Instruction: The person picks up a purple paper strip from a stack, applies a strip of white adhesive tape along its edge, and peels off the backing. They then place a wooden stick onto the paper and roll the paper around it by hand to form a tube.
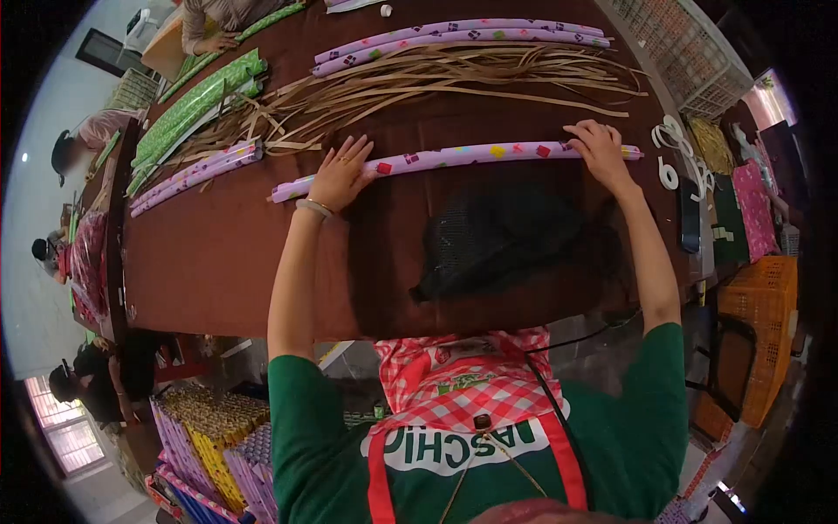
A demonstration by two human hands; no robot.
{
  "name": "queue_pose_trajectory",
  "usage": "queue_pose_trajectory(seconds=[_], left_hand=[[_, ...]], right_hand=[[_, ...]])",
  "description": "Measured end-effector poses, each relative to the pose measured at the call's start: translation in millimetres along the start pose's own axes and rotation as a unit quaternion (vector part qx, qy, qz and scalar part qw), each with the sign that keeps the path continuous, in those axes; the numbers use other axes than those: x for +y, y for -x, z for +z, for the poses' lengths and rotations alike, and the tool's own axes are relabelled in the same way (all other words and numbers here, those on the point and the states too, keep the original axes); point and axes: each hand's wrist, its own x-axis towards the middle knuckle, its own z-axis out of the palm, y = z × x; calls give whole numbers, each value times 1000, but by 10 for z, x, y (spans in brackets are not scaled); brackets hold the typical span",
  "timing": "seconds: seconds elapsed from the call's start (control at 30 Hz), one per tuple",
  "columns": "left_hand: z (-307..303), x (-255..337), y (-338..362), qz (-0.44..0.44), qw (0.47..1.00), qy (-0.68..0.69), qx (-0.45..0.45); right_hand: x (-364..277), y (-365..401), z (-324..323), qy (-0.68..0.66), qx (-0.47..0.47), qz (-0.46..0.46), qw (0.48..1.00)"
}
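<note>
A long roll (463,156) in lilac patterned wrap lies crosswise on the brown-covered table (209,271). My left hand (343,171) rests on its left part with the fingers spread. Near the roll's right end, my right hand (601,150) lies over it with bent fingers; whether they grip it is hard to tell. Beyond the roll are loose brown strips (419,85) and more lilac rolls (463,37). Another lilac bundle (196,177) lies to the left. Between my forearms is a dark mesh cloth (489,236).
Green patterned sheets (188,109) lie at the upper left, near a co-worker's hand (216,43). White tape rolls (668,175) and a phone (690,224) are at the right edge. Crates (685,52) stand beyond. Other people are at the far left.
</note>
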Motion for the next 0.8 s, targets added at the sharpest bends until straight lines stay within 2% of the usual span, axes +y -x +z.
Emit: queue_pose_trajectory(seconds=[0.07, 0.13, 0.2, 0.23, 0.3, 0.47, 0.6, 0.73, 0.8], left_hand=[[-45, -25, -70, 2, 999, 9, -42], [-45, -77, -108, 10, 999, 12, -50], [-42, -119, -155, 14, 997, 15, -72], [-42, -134, -179, 16, 997, 17, -73], [-71, -164, -215, 11, 995, 35, -98], [16, -317, -270, 19, 990, 93, -106], [34, -351, -272, 43, 989, 92, -112], [3, -335, -278, 41, 987, 99, -122], [-24, -327, -296, 41, 987, 101, -121]], right_hand=[[-51, -22, 23, -32, 55, -42, 997], [-158, -47, 15, -18, 45, -49, 998], [-298, -106, -26, -27, 60, -132, 989], [-277, -142, 37, 4, 9, -163, 987], [-364, -224, 103, 37, 11, -238, 971], [-595, -518, 282, 49, -34, -286, 956], [-749, -646, 356, 41, -21, -355, 934], [-720, -603, 424, 26, 9, -361, 932], [-672, -584, 384, 134, 39, -427, 893]])
